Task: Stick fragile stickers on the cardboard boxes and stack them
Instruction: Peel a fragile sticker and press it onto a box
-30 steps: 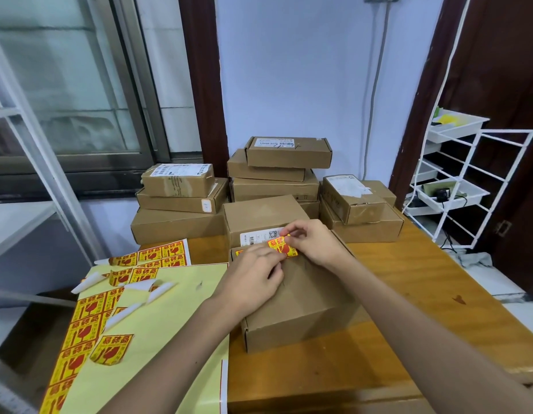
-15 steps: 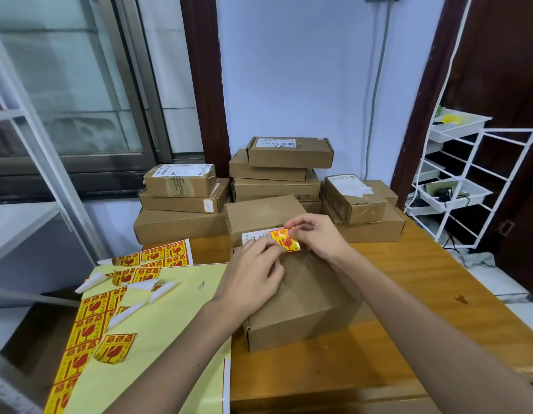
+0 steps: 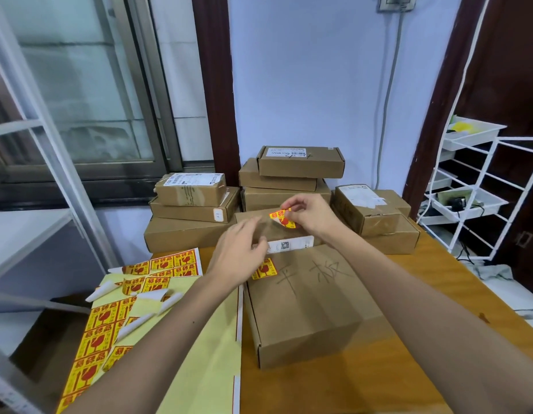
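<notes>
Right hand (image 3: 311, 215) pinches a yellow-and-red fragile sticker (image 3: 281, 219) at twelve o'clock above the brown cardboard box (image 3: 310, 300); left hand (image 3: 238, 255) hovers loose; next, press it flat

The nearest cardboard box (image 3: 313, 306) has "平板" handwritten on its lid. The yellow stickers (image 3: 160, 283) show "易碎品" in red. A white label (image 3: 287, 152) on the top stacked box reads "12V4A"; the rest is too small.
</notes>
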